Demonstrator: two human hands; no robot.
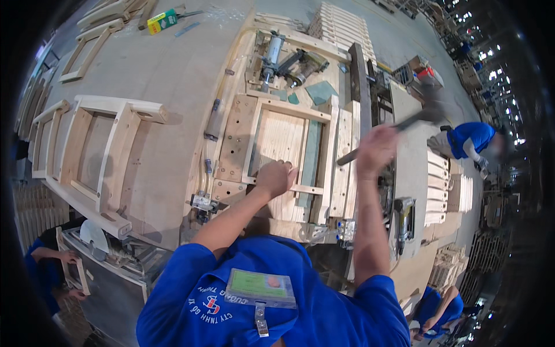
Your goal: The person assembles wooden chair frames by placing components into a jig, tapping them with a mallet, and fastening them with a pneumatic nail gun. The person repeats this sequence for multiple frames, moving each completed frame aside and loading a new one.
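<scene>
A light wooden frame [326, 168] lies in a clamping jig [232, 139] in front of me. My left hand [277, 178] rests over the near part of the frame, by its lower rail. Its fingers are curled together, and whatever they may hold is too small or hidden to name. Raised to the right of the frame, my right hand [378, 149] grips the handle of a hammer [411, 120]. The hammer's dark head points up and away to the right and is smeared by motion.
Pneumatic cylinders [272, 58] sit at the jig's far end. Assembled wooden frames [107, 150] stand on the left of the table, with a green-and-yellow can [162, 21] beyond. Co-workers in blue are at right [471, 139], lower right and lower left. Stacked wooden parts [341, 29] stand beyond the jig.
</scene>
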